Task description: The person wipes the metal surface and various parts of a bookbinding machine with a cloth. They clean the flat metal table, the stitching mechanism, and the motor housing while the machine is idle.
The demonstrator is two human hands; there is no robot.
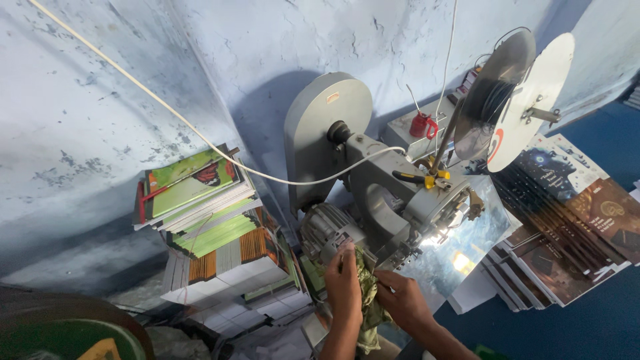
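1. Blue-grey walls back a grey stitching machine (373, 193) at frame centre.
2. Left hand (343, 280) and right hand (400, 299) both pinch a green cloth (368, 293) (lower centre), fingers closed on it.
3. Wiping appears under way; the machine's upper parts look untouched.
4. Stacked booklets (207, 220) sit left.

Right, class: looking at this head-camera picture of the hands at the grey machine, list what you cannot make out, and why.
- Left hand and right hand: the fingertips are buried in the green cloth, so the grip is unclear.
- Grey machine: its base is hidden behind the hands and cloth.
- Stack of booklets: the lower layers are too blurred to tell apart.
- Dark round object: cut off by the bottom-left edge.
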